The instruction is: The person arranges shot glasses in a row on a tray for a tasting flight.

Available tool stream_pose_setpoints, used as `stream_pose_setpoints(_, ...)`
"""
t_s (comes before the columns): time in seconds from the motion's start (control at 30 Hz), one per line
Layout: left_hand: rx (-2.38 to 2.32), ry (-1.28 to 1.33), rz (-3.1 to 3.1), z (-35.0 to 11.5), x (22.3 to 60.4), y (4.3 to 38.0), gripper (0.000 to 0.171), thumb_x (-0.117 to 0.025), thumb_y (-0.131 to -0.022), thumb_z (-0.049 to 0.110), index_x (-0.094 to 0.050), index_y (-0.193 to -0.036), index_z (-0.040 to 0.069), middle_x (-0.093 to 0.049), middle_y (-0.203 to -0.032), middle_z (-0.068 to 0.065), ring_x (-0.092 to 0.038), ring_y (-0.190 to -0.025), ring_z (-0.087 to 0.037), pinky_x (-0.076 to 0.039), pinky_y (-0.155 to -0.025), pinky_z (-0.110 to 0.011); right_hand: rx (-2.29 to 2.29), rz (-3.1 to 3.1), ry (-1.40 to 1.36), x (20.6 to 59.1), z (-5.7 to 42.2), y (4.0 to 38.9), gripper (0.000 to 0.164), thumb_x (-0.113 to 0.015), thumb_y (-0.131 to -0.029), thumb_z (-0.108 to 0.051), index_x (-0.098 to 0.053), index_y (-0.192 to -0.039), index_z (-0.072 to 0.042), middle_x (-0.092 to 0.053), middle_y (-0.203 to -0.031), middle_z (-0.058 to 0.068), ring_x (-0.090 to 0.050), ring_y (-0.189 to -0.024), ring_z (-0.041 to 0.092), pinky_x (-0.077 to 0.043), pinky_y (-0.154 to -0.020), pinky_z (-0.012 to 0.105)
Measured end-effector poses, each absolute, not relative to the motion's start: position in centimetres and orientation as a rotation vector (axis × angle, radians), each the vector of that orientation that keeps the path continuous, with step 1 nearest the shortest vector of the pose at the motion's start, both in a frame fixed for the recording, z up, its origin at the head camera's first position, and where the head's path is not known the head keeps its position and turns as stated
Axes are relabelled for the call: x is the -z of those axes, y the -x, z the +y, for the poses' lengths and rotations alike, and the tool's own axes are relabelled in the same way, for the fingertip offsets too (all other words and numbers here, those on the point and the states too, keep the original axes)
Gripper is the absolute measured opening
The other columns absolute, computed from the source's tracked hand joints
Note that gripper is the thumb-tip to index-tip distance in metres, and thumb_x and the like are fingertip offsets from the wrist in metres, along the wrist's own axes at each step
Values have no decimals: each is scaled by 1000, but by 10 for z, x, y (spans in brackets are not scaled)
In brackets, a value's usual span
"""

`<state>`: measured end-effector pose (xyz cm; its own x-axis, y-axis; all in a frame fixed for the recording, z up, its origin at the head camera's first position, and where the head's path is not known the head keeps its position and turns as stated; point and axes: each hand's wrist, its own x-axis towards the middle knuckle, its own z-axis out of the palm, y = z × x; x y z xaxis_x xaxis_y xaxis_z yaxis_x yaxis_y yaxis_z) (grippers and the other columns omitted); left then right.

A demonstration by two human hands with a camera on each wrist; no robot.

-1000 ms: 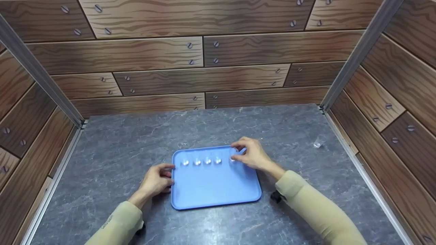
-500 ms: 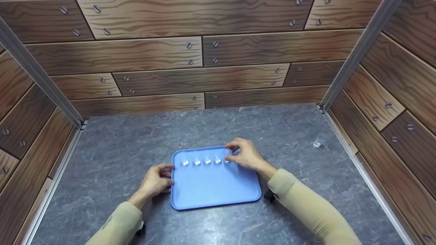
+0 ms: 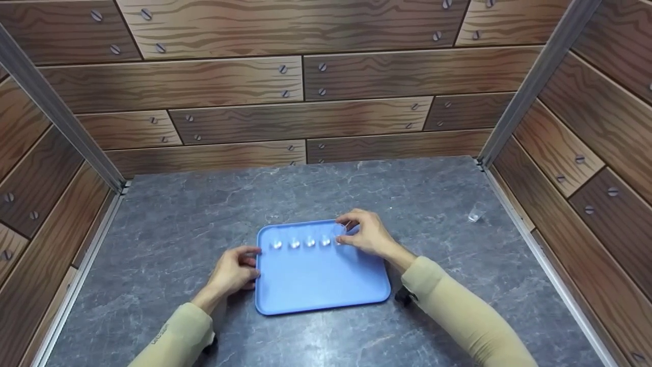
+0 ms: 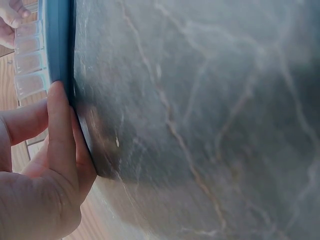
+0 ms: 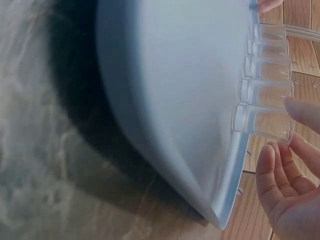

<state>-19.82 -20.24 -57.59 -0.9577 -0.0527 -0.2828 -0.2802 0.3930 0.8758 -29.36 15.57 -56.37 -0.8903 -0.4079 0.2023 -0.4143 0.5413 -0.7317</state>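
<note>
A blue tray (image 3: 321, 280) lies on the table, with a row of small clear shot glasses (image 3: 310, 241) standing upright along its far side. My right hand (image 3: 368, 235) pinches the rim of the rightmost shot glass (image 5: 267, 122) between thumb and fingertips. In the right wrist view that glass is upright on the tray, close beside its neighbour. At the tray's left edge, my left hand (image 3: 230, 271) touches the rim with nearly straight fingers. The left wrist view shows a fingertip (image 4: 57, 90) against the tray's side wall.
Another clear shot glass (image 3: 476, 212) stands alone on the marbled grey table (image 3: 204, 204) at the far right. Wood-patterned walls (image 3: 367, 76) with metal corner posts enclose the table at the back and both sides.
My right hand has slid the shot glass leftward, close to the end of the row, and then stayed there. The left hand and the tray have kept their place.
</note>
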Motion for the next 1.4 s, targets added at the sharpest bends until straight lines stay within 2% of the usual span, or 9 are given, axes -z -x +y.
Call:
stream_pose_setpoints(0.43, -1581, 306, 2449, -202, 576, 198, 58, -77, -87, -13, -74, -142, 6, -68, -105, -12, -68, -82, -19, -70, -61, -34, -1255, -2713, -742, 552, 192, 289, 39, -93, -87, -9, -82, -124, 1, -81, -113, 22, -80, -100, 39, -71, -88, 57)
stream_pose_setpoints(0.73, -1589, 314, 2435, -202, 576, 199, 58, -75, -88, -14, -75, -142, 5, -68, -105, -13, -69, -83, -19, -69, -61, -32, -1121, -2740, -679, 538, 245, 296, 37, -91, -88, -8, -82, -123, 2, -81, -116, 24, -79, -104, 43, -70, -91, 62)
stream_pose_setpoints(0.9, -1584, 311, 2434, -203, 576, 199, 58, -75, -87, -14, -74, -142, 5, -68, -105, -12, -68, -82, -19, -69, -61, -32, -1025, -2756, -615, 528, 284, 299, 37, -90, -89, -7, -81, -123, 3, -81, -115, 24, -78, -104, 44, -70, -91, 59)
stream_pose_setpoints(0.97, -1587, 306, 2435, -203, 576, 199, 59, -75, -87, -14, -74, -143, 5, -68, -105, -13, -68, -83, -20, -70, -61, -33, -1023, -2752, -576, 522, 300, 300, 37, -90, -89, -6, -81, -123, 4, -82, -115, 24, -78, -104, 46, -71, -92, 53)
stream_pose_setpoints(1.07, -1585, 306, 2438, -203, 575, 199, 59, -75, -87, -14, -74, -143, 5, -68, -105, -13, -68, -82, -20, -69, -61, -33, -1035, -2750, -508, 512, 322, 302, 39, -91, -89, -7, -80, -124, 5, -82, -117, 26, -78, -106, 48, -71, -91, 33)
stream_pose_setpoints(1.2, -1586, 307, 2429, -203, 575, 198, 59, -75, -88, -14, -74, -143, 5, -68, -105, -13, -68, -82, -20, -69, -61, -33, -1007, -2746, -441, 505, 353, 306, 39, -92, -90, -9, -81, -125, 3, -82, -118, 26, -78, -106, 46, -56, -85, 7)
stream_pose_setpoints(1.3, -1592, 301, 2426, -202, 575, 198, 59, -75, -87, -14, -74, -143, 5, -67, -105, -13, -68, -81, -20, -70, -61, -34, -934, -2716, -441, 505, 377, 311, 36, -93, -89, -10, -83, -121, 1, -82, -115, 25, -77, -104, 44, -49, -82, 2)
stream_pose_setpoints(1.4, -1590, 299, 2428, -202, 575, 198, 59, -75, -87, -15, -74, -143, 5, -67, -104, -12, -67, -81, -19, -70, -61, -33, -838, -2717, -443, 508, 402, 315, 35, -93, -87, -11, -84, -120, -1, -83, -116, 23, -75, -106, 44, -49, -84, 10)
